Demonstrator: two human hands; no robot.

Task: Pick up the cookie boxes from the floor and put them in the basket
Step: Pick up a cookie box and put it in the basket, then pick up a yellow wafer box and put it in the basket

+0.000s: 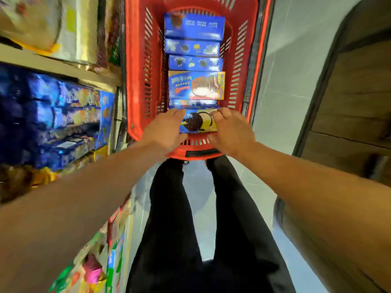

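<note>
Both hands, left (167, 129) and right (229, 132), clasp the nearest cookie box (197, 122) by its ends. It lies between them, inside the red basket (137, 81).

basket (137, 66): red moulded plastic, slotted walls, slight sheen. cookie boxes (195, 85): printed cardboard, glossy blue. floor (281, 85): smooth grey tiles, semi-gloss. door (355, 98) at right: wood-grain finish, matt. shelf packs (63, 115): shiny film wrap. trousers (169, 229): black matt cloth.

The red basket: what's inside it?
The red basket holds a row of blue cookie boxes. Both hands cover the nearest box; anything underneath is hidden.
</note>
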